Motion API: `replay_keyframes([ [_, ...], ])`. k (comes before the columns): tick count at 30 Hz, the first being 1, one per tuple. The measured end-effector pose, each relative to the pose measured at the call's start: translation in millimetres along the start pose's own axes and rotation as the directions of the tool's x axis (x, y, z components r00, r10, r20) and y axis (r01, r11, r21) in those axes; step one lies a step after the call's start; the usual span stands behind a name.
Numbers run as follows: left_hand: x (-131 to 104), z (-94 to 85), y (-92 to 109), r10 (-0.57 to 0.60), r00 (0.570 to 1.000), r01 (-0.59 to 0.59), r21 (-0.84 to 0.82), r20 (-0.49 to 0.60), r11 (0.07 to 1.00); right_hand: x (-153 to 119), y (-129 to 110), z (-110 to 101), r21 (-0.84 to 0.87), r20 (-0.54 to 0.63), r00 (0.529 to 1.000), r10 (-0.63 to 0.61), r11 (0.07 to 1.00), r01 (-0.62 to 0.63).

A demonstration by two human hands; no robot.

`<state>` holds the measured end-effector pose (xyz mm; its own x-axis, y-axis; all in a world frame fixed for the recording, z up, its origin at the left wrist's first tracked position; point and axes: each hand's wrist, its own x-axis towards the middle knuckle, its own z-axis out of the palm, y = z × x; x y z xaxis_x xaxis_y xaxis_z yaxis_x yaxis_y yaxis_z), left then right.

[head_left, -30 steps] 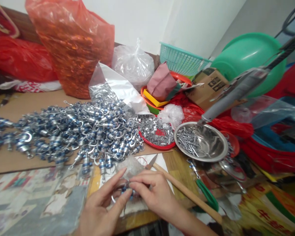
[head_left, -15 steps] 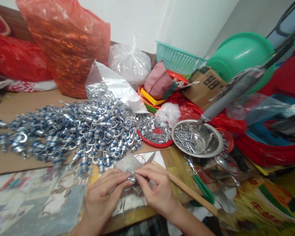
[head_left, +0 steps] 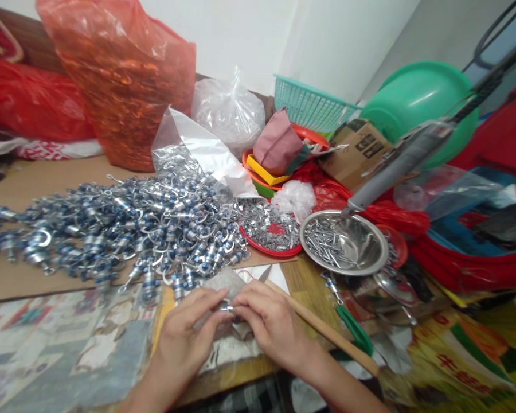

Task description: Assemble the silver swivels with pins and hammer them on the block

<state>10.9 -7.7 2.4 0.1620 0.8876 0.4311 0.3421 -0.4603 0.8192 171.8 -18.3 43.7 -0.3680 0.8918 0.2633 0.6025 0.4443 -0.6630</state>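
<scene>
Fingertips of my left hand [head_left: 184, 332] and my right hand [head_left: 273, 318] pinch a small metal part [head_left: 227, 308] between them, low in the middle of the view. The part is mostly hidden by the fingers. Just beyond the hands, a small grey block [head_left: 226, 282] rests on the table. A large heap of silver and blue metal fittings [head_left: 155, 223] spreads over cardboard to the left. Behind my right hand lie a pointed blade [head_left: 265, 273] and a long wooden handle [head_left: 327, 330].
A red tray [head_left: 277, 252] of small metal clips and a steel bowl [head_left: 370, 246] of pins stand beyond my right hand. A grey tool arm [head_left: 395, 163] slants over the bowl. Green-handled pliers [head_left: 355, 330] lie at the right. Plastic bags [head_left: 129, 86] line the back.
My right hand's fingers have curled in closer to my left hand's fingertips, and the small part has turned slightly. The whole view has shifted a little.
</scene>
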Motion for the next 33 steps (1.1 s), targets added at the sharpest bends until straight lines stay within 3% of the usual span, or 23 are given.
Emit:
replay_keyframes([
  [4,4,-5.7,6,-0.180,0.970,0.194,-0.073,0.163,0.978,-8,7,5,0.070,-0.088,0.994,-0.062,0.995,0.068],
  [7,6,-11.7,11,-0.331,0.930,0.350,-0.105,0.163,0.931,-16,14,8,-0.045,-0.165,0.938,-0.306,0.952,0.302],
  [10,8,-16.7,17,-0.348,0.926,0.364,-0.096,0.147,0.927,-19,17,7,-0.246,-0.123,0.846,-0.520,0.841,0.481],
  [13,9,-21.4,23,-0.304,0.938,0.316,-0.044,0.169,0.948,-18,15,4,-0.323,-0.116,0.804,-0.583,0.788,0.525],
  [17,8,-27.6,28,-0.298,0.935,0.316,-0.069,0.194,0.946,-16,9,5,-0.285,-0.163,0.814,-0.558,0.816,0.502],
  [22,6,-28.6,28,-0.439,0.836,0.504,-0.143,0.328,0.852,-23,4,7,-0.220,-0.190,0.872,-0.451,0.885,0.410],
  [28,0,-24.8,32,-0.376,0.882,0.430,-0.157,0.285,0.889,-31,-5,4,-0.243,-0.196,0.870,-0.452,0.882,0.403],
  [33,-5,-22.3,31,-0.448,0.850,0.519,-0.296,0.278,0.802,-34,-6,6,-0.140,-0.232,0.903,-0.362,0.931,0.337],
])
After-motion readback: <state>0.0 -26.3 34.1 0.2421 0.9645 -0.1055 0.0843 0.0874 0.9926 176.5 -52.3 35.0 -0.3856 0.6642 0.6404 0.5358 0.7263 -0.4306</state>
